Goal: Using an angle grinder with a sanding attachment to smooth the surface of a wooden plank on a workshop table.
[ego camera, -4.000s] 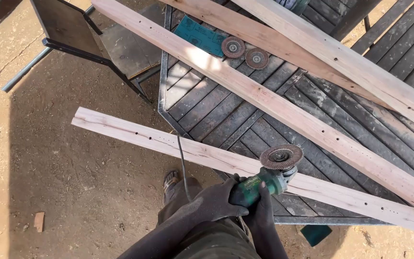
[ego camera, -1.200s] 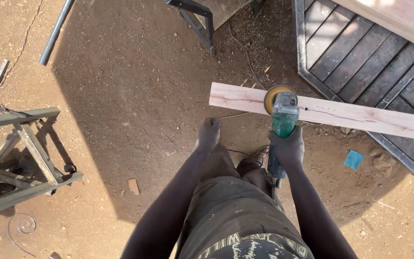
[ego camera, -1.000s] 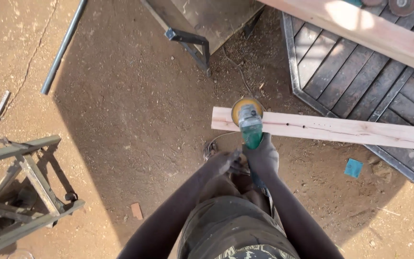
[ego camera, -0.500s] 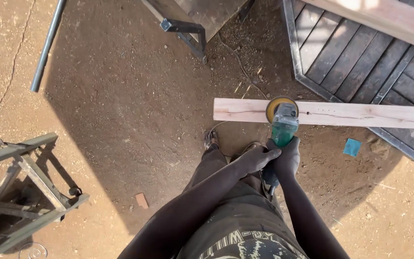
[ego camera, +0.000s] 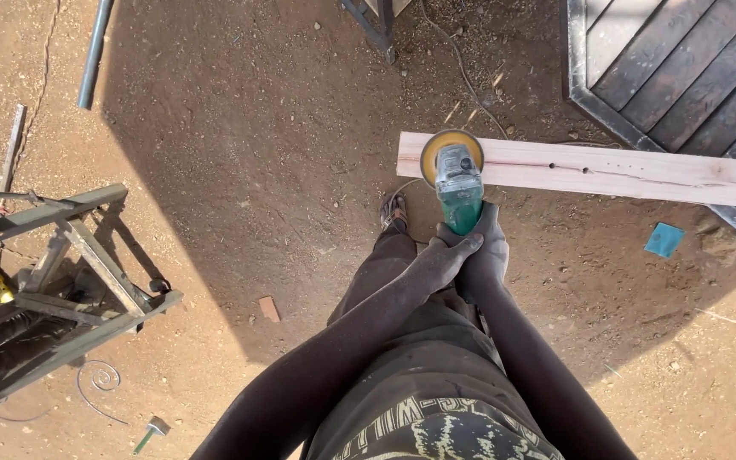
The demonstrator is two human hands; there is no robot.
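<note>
Gripping a green angle grinder [ego camera: 458, 189] with both hands over a pale wooden plank [ego camera: 589, 169].

Right hand [ego camera: 485, 255] wraps the grinder's body, left hand [ego camera: 446, 254] clasped against it (yellow disc [ego camera: 436, 146] beyond the fingertips, on the plank's end).

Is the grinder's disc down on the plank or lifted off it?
Down, as far as one view shows: the yellow disc overlaps the near end of the plank, with both hands gripping the green grinder. Actual contact cannot be confirmed.

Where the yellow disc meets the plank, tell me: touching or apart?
Cannot tell. In the head view the disc overlaps the plank's left end, but seen from straight above, no contact or gap shows. Both hands hold the green grinder.
</note>
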